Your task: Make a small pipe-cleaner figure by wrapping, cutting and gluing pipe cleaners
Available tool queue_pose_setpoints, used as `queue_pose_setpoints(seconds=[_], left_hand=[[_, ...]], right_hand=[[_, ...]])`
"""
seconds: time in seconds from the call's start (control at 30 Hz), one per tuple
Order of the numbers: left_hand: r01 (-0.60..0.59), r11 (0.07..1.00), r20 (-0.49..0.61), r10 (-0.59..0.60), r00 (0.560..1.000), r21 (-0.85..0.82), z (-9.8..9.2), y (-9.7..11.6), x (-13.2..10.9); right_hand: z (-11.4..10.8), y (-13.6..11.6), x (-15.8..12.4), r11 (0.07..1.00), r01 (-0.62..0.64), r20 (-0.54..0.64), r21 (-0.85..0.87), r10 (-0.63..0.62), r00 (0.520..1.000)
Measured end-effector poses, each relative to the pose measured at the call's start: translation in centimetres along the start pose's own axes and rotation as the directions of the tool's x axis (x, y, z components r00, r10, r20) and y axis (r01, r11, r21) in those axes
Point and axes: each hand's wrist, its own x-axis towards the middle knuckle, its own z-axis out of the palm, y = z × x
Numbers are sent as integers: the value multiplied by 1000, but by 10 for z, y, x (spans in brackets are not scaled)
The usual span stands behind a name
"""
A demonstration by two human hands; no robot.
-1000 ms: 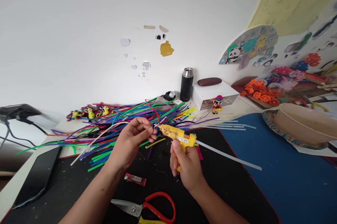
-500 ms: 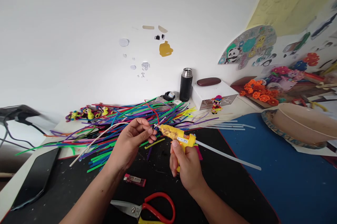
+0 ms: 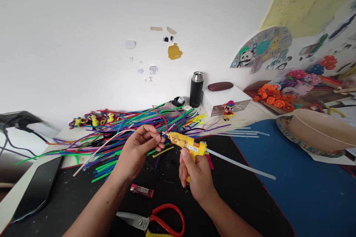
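Note:
My right hand (image 3: 196,175) is wrapped round the grip of a yellow glue gun (image 3: 185,143), whose nozzle points left at my left fingertips. A long clear glue stick (image 3: 240,164) sticks out of its back to the right. My left hand (image 3: 139,148) pinches the end of a thin pale stick (image 3: 97,151) that slants down to the left, held right at the nozzle. Behind both hands lies a big heap of coloured pipe cleaners (image 3: 125,129).
A pink lighter (image 3: 141,190) and red-handled scissors (image 3: 155,220) lie on the black mat (image 3: 83,200) near me. A dark phone (image 3: 39,188) lies at the left. A black flask (image 3: 196,89), a white box (image 3: 225,99), a bowl (image 3: 317,129) and craft figures stand behind and right.

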Motion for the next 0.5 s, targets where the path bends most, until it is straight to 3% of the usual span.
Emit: queue_pose_setpoints(seconds=[0.5], left_hand=[[5, 1000, -12, -5, 1000, 0, -2, -1, 0]], right_hand=[[1, 0, 0, 1000, -21, -16, 2, 21, 1000]])
